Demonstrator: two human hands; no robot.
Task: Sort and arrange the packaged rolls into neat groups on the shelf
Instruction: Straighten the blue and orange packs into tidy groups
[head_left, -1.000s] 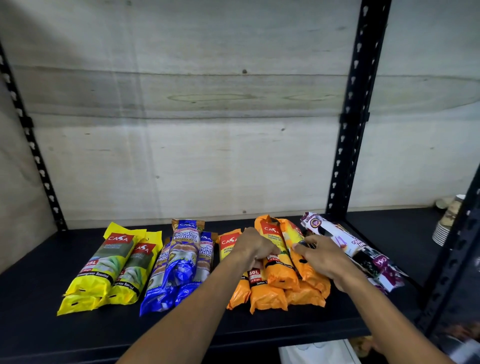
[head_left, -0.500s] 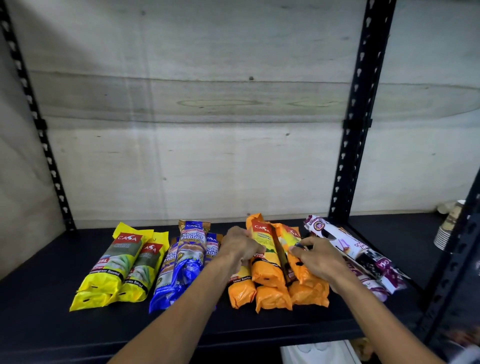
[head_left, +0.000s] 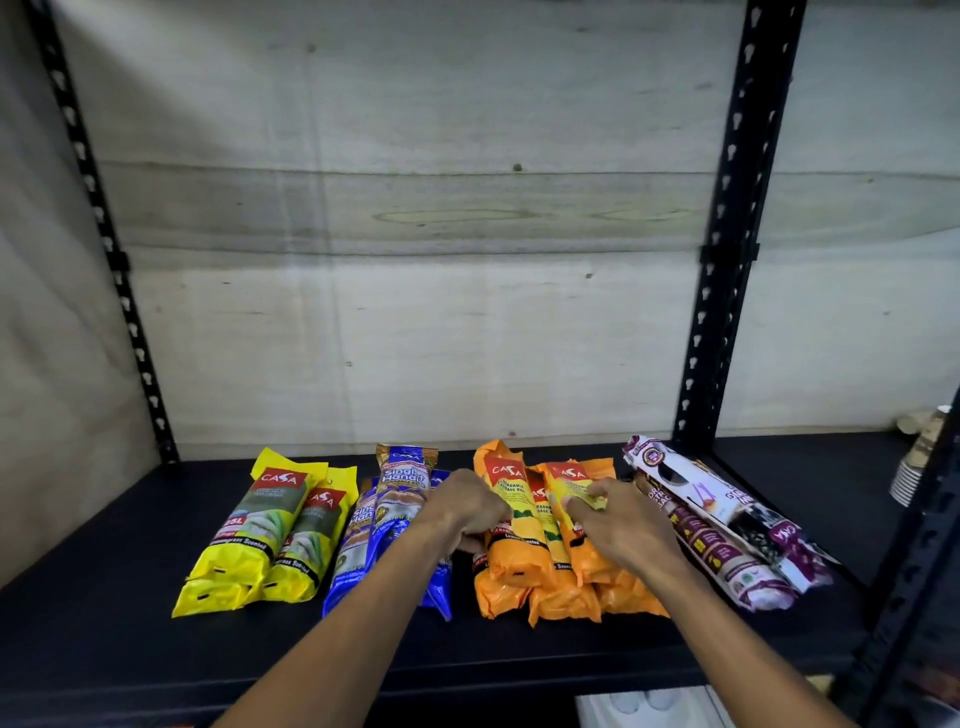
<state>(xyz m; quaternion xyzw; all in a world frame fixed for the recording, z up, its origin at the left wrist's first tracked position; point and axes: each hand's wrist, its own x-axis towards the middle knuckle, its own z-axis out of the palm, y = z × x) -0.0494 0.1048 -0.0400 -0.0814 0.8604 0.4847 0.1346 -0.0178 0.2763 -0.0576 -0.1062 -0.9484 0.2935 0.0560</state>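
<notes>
Four colour groups of packaged rolls lie on the black shelf (head_left: 104, 597). From left to right they are the yellow rolls (head_left: 260, 535), the blue rolls (head_left: 387, 499), the orange rolls (head_left: 519, 564) and the white-and-purple rolls (head_left: 727, 525). My left hand (head_left: 462, 512) is curled against the left side of the orange pile, gripping a roll there. On the pile's right side, my right hand (head_left: 618, 525) holds the rightmost orange roll, fingertips on its yellow label. The orange rolls lie stacked and roughly parallel. My forearms hide parts of the blue and orange groups.
A black perforated upright (head_left: 727, 234) stands behind the white-and-purple rolls, and another upright (head_left: 104, 234) at the left. A stack of paper cups (head_left: 911, 467) sits at the far right. A white object (head_left: 649, 709) shows below the shelf edge. The concrete wall closes the back.
The orange rolls have been drawn together and turned straighter. My right hand has shifted onto the top of the right orange roll, while my left hand stays on the pile's left side.
</notes>
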